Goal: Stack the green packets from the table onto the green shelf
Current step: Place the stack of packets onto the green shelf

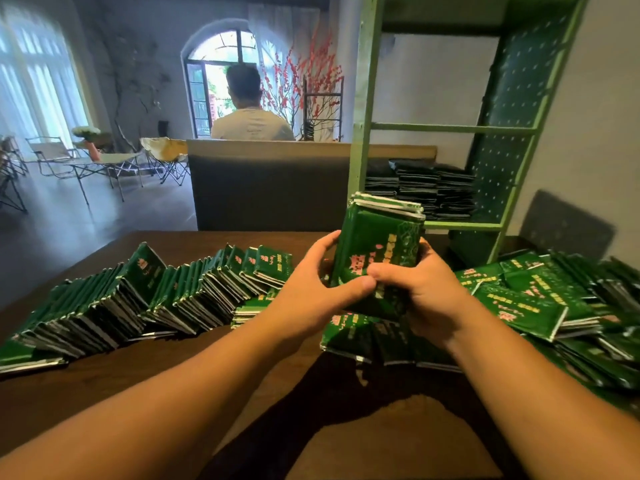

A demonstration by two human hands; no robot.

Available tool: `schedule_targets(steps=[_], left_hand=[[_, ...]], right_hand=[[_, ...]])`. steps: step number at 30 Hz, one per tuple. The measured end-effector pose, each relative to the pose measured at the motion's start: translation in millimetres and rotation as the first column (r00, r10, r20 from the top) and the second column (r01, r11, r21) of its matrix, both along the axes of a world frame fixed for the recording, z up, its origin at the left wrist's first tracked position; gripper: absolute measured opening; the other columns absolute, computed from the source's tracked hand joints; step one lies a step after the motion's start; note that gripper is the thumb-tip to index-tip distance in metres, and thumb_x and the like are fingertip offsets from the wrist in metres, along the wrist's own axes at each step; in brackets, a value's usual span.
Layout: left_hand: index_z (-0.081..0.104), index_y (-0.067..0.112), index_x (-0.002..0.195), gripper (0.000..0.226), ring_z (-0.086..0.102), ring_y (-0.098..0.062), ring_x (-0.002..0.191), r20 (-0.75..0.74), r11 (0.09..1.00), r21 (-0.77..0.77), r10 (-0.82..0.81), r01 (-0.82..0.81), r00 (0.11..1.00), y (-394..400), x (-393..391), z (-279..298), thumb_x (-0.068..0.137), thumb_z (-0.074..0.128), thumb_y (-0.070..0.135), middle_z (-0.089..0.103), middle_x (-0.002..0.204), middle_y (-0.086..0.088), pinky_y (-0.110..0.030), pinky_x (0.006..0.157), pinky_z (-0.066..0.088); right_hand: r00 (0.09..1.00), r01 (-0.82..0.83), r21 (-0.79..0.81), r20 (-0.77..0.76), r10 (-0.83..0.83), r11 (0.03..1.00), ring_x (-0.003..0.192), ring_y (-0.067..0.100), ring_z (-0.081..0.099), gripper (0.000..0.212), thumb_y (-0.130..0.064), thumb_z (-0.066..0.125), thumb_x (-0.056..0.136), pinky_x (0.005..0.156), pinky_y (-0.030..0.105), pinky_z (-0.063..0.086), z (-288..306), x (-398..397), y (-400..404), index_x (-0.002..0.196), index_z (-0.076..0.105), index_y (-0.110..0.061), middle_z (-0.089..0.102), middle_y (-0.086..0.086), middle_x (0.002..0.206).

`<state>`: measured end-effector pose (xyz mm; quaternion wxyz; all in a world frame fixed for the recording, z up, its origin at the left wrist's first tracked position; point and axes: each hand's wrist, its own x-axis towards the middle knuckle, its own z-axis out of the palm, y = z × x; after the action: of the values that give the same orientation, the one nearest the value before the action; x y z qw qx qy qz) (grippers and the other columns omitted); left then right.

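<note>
A thick bundle of green packets (379,244) stands upright above the table, clamped between both hands. My left hand (311,285) grips its left side with the thumb across the front. My right hand (415,289) holds the right side and bottom. A long slanted row of green packets (138,299) lies across the left of the dark wooden table (173,375). A loose heap of packets (554,306) covers the right side. The green shelf (460,128) stands at the back right, with several packet stacks (422,188) on its lower board.
A dark partition (270,188) rises behind the table, and a person (251,112) sits beyond it facing away. Folding chairs and a small table (104,164) stand at the far left. A dark chair back (564,226) is right of the shelf.
</note>
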<state>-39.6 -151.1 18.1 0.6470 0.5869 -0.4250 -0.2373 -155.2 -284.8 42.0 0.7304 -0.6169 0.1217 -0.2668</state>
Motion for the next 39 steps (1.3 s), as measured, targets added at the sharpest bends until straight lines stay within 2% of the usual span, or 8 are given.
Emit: schedule_targets(steps=[6, 11, 17, 24, 27, 30, 33, 39], left_hand=[[0.046, 0.030, 0.145, 0.096, 0.069, -0.026, 0.116, -0.105, 0.997, -0.049, -0.060, 0.055, 0.993, -51, -16, 17, 0.060, 0.089, 0.022, 0.069, 0.128, -0.005, -0.050, 0.098, 0.056], [0.053, 0.033, 0.137, 0.076, 0.073, -0.023, 0.097, -0.218, 0.996, -0.051, -0.087, 0.078, 0.972, -92, -27, 29, 0.073, 0.086, 0.011, 0.070, 0.123, -0.007, -0.030, 0.064, 0.057], [0.051, 0.030, 0.139, 0.076, 0.075, -0.022, 0.086, -0.259, 0.989, -0.070, -0.146, 0.132, 0.955, -118, -28, 62, 0.070, 0.081, 0.016, 0.070, 0.122, -0.014, -0.028, 0.058, 0.057], [0.055, 0.027, 0.139, 0.063, 0.072, -0.024, 0.106, -0.218, 0.990, -0.056, -0.141, 0.132, 0.966, -136, -10, 115, 0.082, 0.074, 0.045, 0.071, 0.121, -0.010, -0.035, 0.069, 0.059], [0.071, 0.031, 0.113, 0.039, 0.070, -0.025, 0.106, -0.282, 0.993, -0.049, -0.119, 0.109, 0.952, -136, 1, 131, 0.088, 0.059, 0.058, 0.075, 0.111, -0.007, -0.043, 0.085, 0.054], [0.075, 0.029, 0.111, 0.031, 0.065, -0.029, 0.102, -0.345, 0.996, -0.063, -0.078, 0.060, 0.935, -126, 23, 140, 0.097, 0.052, 0.045, 0.072, 0.097, -0.004, -0.046, 0.090, 0.047], [0.059, 0.029, 0.137, 0.041, 0.066, -0.032, 0.101, -0.341, 0.997, -0.071, -0.031, 0.007, 0.939, -113, 41, 146, 0.097, 0.053, 0.037, 0.069, 0.119, -0.012, -0.045, 0.085, 0.050], [0.065, 0.026, 0.129, 0.037, 0.068, -0.034, 0.105, -0.358, 0.994, -0.081, 0.034, -0.067, 0.933, -89, 75, 152, 0.095, 0.053, 0.034, 0.071, 0.121, -0.016, -0.048, 0.089, 0.053]], right_hand=[[0.996, 0.030, 0.086, 0.081, -0.037, 0.996, 0.087, 0.032, 0.075, 0.060, -0.005, 0.076, 0.059, 0.074, 0.048, 0.063, 14, -24, -32, 0.117, 0.063, -0.006, 0.076, 0.018, 0.101], [0.990, 0.087, 0.157, 0.100, -0.104, 0.984, 0.091, 0.033, 0.076, 0.051, -0.017, 0.075, 0.066, 0.073, 0.049, 0.063, 25, -37, -56, 0.115, 0.063, -0.013, 0.077, 0.014, 0.103], [0.979, 0.176, 0.155, 0.074, -0.189, 0.972, 0.080, 0.030, 0.076, 0.024, -0.005, 0.067, 0.091, 0.067, 0.048, 0.064, 56, -37, -81, 0.113, 0.061, -0.011, 0.078, 0.011, 0.091], [0.964, 0.258, 0.075, 0.041, -0.261, 0.963, 0.084, 0.035, 0.075, 0.047, -0.010, 0.076, 0.084, 0.070, 0.052, 0.062, 114, -5, -109, 0.126, 0.056, 0.000, 0.073, 0.024, 0.104], [0.976, 0.214, 0.099, 0.029, -0.218, 0.972, 0.093, 0.038, 0.073, 0.064, -0.021, 0.079, 0.077, 0.071, 0.051, 0.062, 142, 9, -118, 0.131, 0.055, 0.005, 0.068, 0.030, 0.119], [0.991, 0.131, 0.075, 0.001, -0.131, 0.989, 0.084, 0.032, 0.069, 0.040, -0.023, 0.064, 0.091, 0.066, 0.040, 0.062, 170, 28, -124, 0.122, 0.065, 0.002, 0.069, 0.025, 0.110], [0.990, 0.140, 0.016, -0.024, -0.139, 0.990, 0.078, 0.027, 0.072, 0.037, -0.025, 0.059, 0.096, 0.064, 0.038, 0.063, 196, 46, -128, 0.125, 0.066, -0.003, 0.071, 0.015, 0.102], [0.955, 0.263, -0.144, -0.100, -0.279, 0.954, 0.081, 0.023, 0.071, 0.023, -0.025, 0.061, 0.097, 0.056, 0.029, 0.059, 235, 81, -136, 0.116, 0.063, -0.012, 0.073, 0.011, 0.108]])
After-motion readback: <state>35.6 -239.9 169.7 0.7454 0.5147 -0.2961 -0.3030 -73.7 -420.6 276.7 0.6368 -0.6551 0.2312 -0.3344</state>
